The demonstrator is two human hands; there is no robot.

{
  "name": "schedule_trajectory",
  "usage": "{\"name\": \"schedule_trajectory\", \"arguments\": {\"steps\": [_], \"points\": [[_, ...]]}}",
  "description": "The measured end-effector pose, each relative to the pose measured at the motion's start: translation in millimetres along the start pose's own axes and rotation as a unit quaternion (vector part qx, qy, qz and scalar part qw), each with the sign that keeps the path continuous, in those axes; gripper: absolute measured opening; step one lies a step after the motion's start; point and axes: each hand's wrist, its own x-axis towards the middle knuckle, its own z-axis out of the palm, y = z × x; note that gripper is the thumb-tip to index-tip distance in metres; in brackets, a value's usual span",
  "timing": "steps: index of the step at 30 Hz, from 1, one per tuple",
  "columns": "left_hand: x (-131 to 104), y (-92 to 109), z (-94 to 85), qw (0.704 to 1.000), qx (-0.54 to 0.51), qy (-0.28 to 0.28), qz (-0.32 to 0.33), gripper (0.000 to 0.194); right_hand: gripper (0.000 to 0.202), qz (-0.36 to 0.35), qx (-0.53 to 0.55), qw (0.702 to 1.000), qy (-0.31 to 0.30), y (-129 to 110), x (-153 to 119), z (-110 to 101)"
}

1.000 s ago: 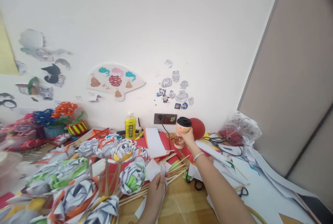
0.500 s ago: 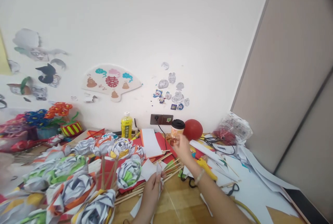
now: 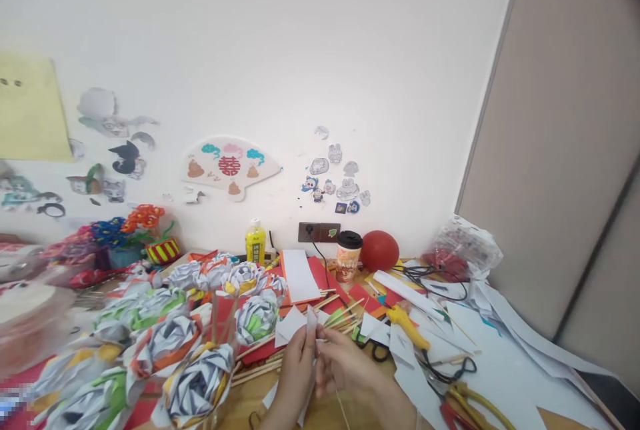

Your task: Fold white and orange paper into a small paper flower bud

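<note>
My left hand is closed around a narrow folded piece of white paper, its thumb pressed along the near side and the tip sticking up. My right hand has its fingers bent against the same paper, thumb and forefinger at its right edge. Part of the paper is hidden between the hands. Behind it a loose white sheet lies on the table. To the left, close by, is a folded paper flower in white and green. Thin wooden sticks lie under and beyond my hands.
Several paper flowers cover the left side. A yellow-capped bottle-shaped drink, a lidded paper cup and a red balloon stand along the wall. Right lie a yellow glue gun, pliers and white sheets.
My right hand has come down from beside the cup to meet my left hand at the paper. The view has swung slightly left, showing the glue gun and pliers uncovered by my arm.
</note>
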Motion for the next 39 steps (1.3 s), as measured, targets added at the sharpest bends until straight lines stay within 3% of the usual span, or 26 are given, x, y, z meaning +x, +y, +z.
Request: {"name": "schedule_trajectory", "arguments": {"steps": [3,8,14,18,21,24,29,34,39], "points": [[1.3,-6.1,1.7,0.999,-0.017,-0.03,-0.004,0.062,0.035,-0.038,0.023,0.999,-0.019,2.1,-2.9,-12.5],[-1.0,-10.1,9.7,0.994,-0.055,-0.091,-0.031,0.067,0.035,-0.096,-0.145,0.985,0.011,0.6,-13.9,-36.3],[-9.5,3.6,12.7,0.995,0.002,-0.099,-0.026,0.057,0.024,-0.191,-0.228,0.953,0.063,-18.1,-30.1,-49.9],[-15.1,10.0,10.6,0.99,0.117,-0.068,0.029,0.041,0.046,-0.207,-0.173,0.952,0.143,-17.3,-29.5,-60.6],[-19.1,13.1,11.1,0.982,0.151,-0.099,0.057,0.033,0.061,-0.187,-0.117,0.968,0.118,-8.8,-28.9,-58.0],[-22.0,17.1,13.0,0.973,0.15,-0.164,0.059,0.031,0.054,-0.173,-0.074,0.98,0.056,-0.9,-29.3,-51.2],[-25.8,31.0,13.4,0.965,0.12,-0.23,0.039,0.032,0.048,-0.167,-0.048,0.984,0.038,-0.2,-30.0,-50.6],[-29.5,41.3,13.1,0.961,0.116,-0.249,0.022,0.036,0.045,-0.169,-0.075,0.982,0.045,-4.9,-33.5,-53.3],[-24.8,31.0,13.9,0.968,0.131,-0.215,0.021,0.031,0.039,-0.198,-0.087,0.97,0.107,-2.4,-33.7,-53.7]]}}
